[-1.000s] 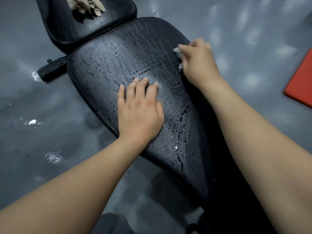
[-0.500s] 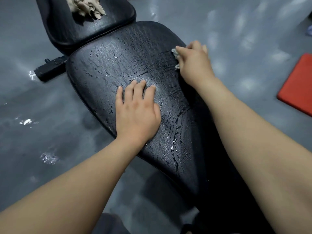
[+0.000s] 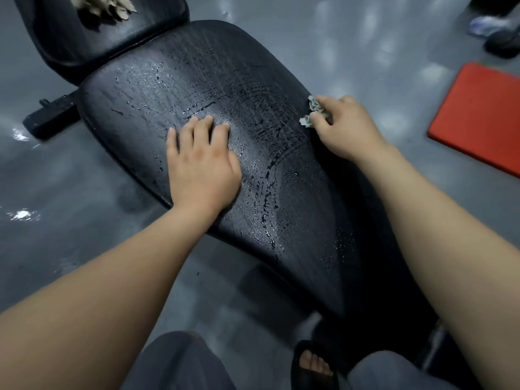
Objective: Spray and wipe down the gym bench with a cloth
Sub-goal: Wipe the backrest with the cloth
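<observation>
Left hand (image 3: 201, 167): I see it flat, fingers straight, pressing the wet bench (image 3: 197, 80).
Right hand (image 3: 347, 128): clenched round the crumpled cloth (image 3: 313, 112) at the bench's right edge.
Far pad (image 3: 112, 38): beige wad (image 3: 104, 5), possibly paper.

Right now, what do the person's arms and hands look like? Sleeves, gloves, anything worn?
The left forearm and right forearm are bare, with no sleeves in view. The left hand and right hand wear no gloves. No watch, bracelet or ring is visible.
</observation>
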`<act>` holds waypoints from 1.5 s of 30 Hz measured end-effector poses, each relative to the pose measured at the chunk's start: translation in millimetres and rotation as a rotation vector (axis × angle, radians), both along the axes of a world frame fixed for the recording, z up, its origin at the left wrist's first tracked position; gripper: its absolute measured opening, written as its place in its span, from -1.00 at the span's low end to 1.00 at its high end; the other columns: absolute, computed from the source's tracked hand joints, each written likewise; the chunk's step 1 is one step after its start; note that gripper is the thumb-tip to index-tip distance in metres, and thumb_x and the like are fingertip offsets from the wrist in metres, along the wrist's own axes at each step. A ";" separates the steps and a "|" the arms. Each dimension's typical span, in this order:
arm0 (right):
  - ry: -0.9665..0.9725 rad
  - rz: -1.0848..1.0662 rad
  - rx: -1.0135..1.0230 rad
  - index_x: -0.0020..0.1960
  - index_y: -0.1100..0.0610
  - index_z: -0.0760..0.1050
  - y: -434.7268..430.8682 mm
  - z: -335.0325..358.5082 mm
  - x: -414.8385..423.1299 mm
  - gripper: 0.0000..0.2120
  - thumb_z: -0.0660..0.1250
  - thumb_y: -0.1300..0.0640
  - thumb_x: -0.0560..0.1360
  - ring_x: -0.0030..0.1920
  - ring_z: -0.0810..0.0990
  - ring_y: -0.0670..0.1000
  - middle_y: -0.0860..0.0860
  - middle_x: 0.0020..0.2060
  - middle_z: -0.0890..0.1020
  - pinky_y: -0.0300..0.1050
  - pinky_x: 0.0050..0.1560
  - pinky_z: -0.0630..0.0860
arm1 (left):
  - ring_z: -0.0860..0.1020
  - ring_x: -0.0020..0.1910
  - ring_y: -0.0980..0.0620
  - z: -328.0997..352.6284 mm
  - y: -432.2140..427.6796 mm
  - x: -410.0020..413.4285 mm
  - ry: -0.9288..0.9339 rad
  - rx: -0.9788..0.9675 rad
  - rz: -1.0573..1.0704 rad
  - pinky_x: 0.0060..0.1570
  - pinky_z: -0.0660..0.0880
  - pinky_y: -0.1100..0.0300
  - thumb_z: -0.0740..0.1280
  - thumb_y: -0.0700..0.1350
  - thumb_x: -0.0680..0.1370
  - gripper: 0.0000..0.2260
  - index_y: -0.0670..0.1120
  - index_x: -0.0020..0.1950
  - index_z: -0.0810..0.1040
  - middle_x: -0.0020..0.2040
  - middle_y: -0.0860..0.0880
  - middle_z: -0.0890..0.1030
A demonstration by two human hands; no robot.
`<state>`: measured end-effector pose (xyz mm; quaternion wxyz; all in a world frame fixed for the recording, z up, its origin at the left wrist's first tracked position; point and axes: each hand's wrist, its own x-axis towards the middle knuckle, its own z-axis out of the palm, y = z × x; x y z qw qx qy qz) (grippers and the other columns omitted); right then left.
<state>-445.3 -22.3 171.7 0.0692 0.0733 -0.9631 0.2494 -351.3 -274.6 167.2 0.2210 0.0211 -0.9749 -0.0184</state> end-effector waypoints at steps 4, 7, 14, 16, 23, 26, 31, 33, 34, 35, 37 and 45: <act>0.005 -0.068 0.104 0.26 0.08 0.53 21.2 -12.3 25.8 -0.67 0.20 -0.07 0.63 0.14 0.52 0.24 0.23 0.03 0.59 -0.02 0.02 0.40 | 0.33 0.48 -0.18 -0.2 0.7 0.9 -0.007 0.020 -0.013 0.53 0.13 -0.24 0.14 -0.02 0.55 -0.60 -0.02 0.36 0.50 0.44 -0.11 0.45; 0.020 -0.131 0.152 0.15 0.16 0.52 20.8 -22.0 31.1 -0.71 0.19 -0.04 0.64 0.06 0.53 0.28 0.27 -0.02 0.59 0.00 -0.09 0.35 | 0.33 0.48 -0.19 -2.0 0.6 1.6 -0.004 0.013 -0.010 0.53 0.12 -0.24 0.14 -0.02 0.55 -0.60 -0.02 0.37 0.49 0.44 -0.12 0.45; 0.050 -0.070 0.098 0.27 0.17 0.56 0.1 -8.0 -4.6 -0.69 0.21 0.03 0.65 0.19 0.52 0.29 0.26 0.12 0.61 0.05 0.15 0.42 | 0.34 0.47 -0.19 -2.9 0.3 -0.1 0.016 -0.005 -0.009 0.52 0.13 -0.23 0.14 -0.01 0.55 -0.60 -0.02 0.36 0.50 0.43 -0.12 0.46; 0.029 -0.067 0.110 0.27 0.15 0.56 1.6 -7.5 0.6 -0.68 0.19 0.01 0.66 0.18 0.53 0.28 0.26 0.11 0.62 0.04 0.14 0.42 | 0.33 0.47 -0.19 -2.5 -0.1 -0.4 0.013 -0.004 -0.011 0.52 0.13 -0.23 0.13 -0.01 0.55 -0.59 -0.02 0.37 0.50 0.43 -0.12 0.46; -0.018 -0.017 0.143 0.52 0.02 0.35 28.5 -22.5 78.2 -0.51 0.16 -0.11 0.63 0.30 0.49 0.19 0.16 0.26 0.56 0.03 0.32 0.41 | 0.32 0.47 -0.20 -2.5 -2.2 -0.7 0.003 0.007 -0.017 0.53 0.11 -0.25 0.12 0.00 0.55 -0.58 -0.02 0.38 0.48 0.44 -0.13 0.44; 0.043 0.005 0.220 0.51 0.06 0.37 39.2 -33.5 98.4 -0.52 0.28 0.07 0.59 0.28 0.50 0.22 0.12 0.31 0.56 0.01 0.33 0.30 | 0.32 0.47 -0.20 -3.9 -2.9 -0.8 0.008 0.008 -0.021 0.53 0.11 -0.25 0.12 -0.01 0.56 -0.59 -0.03 0.37 0.48 0.44 -0.13 0.44; 0.051 -0.033 0.202 0.40 0.13 0.50 25.0 -27.6 72.5 -0.63 0.28 0.17 0.60 0.17 0.45 0.34 0.19 0.20 0.56 0.02 0.26 0.31 | 0.32 0.47 -0.20 -5.6 -1.3 -1.0 0.006 0.007 -0.022 0.53 0.11 -0.25 0.12 -0.01 0.56 -0.60 -0.03 0.36 0.48 0.44 -0.12 0.44; 0.073 0.028 0.163 0.35 0.16 0.53 6.0 -17.5 62.4 -0.67 0.28 0.18 0.60 0.17 0.43 0.34 0.21 0.21 0.53 0.04 0.26 0.35 | 0.32 0.48 -0.19 -5.2 -1.4 -1.0 0.002 0.009 -0.021 0.53 0.11 -0.25 0.12 0.00 0.55 -0.60 -0.02 0.36 0.48 0.45 -0.11 0.44; 0.090 0.080 0.150 0.33 0.17 0.54 -3.5 -13.4 60.9 -0.69 0.29 0.18 0.60 0.17 0.44 0.32 0.20 0.21 0.51 0.03 0.25 0.37 | 0.32 0.48 -0.20 -5.4 -1.4 -0.8 0.004 0.011 -0.023 0.53 0.11 -0.25 0.12 0.00 0.55 -0.60 -0.02 0.36 0.48 0.45 -0.11 0.44; 0.102 0.141 0.145 0.32 0.16 0.55 -11.3 -10.6 61.8 -0.70 0.30 0.18 0.60 0.17 0.44 0.29 0.18 0.21 0.51 0.03 0.24 0.39 | 0.32 0.48 -0.20 -5.2 -1.5 -0.6 0.006 0.013 -0.024 0.53 0.10 -0.25 0.11 0.00 0.55 -0.59 -0.02 0.36 0.48 0.44 -0.12 0.44; 0.119 0.231 0.160 0.31 0.13 0.55 -16.0 -9.7 67.5 -0.70 0.32 0.17 0.59 0.16 0.46 0.25 0.15 0.20 0.50 0.03 0.22 0.42 | 0.32 0.48 -0.20 -4.6 -1.4 -0.4 0.006 0.019 -0.026 0.53 0.10 -0.25 0.11 0.00 0.55 -0.59 -0.02 0.36 0.48 0.45 -0.12 0.44; 0.123 -0.014 0.147 0.28 0.09 0.61 -11.3 -9.3 79.8 -0.62 0.20 0.19 0.52 0.07 0.48 0.28 0.16 0.07 0.54 -0.04 0.10 0.40 | 0.30 0.49 -0.19 -3.8 -1.9 -1.7 -0.013 0.013 -0.018 0.53 0.10 -0.25 0.11 0.01 0.55 -0.59 -0.02 0.36 0.48 0.45 -0.12 0.43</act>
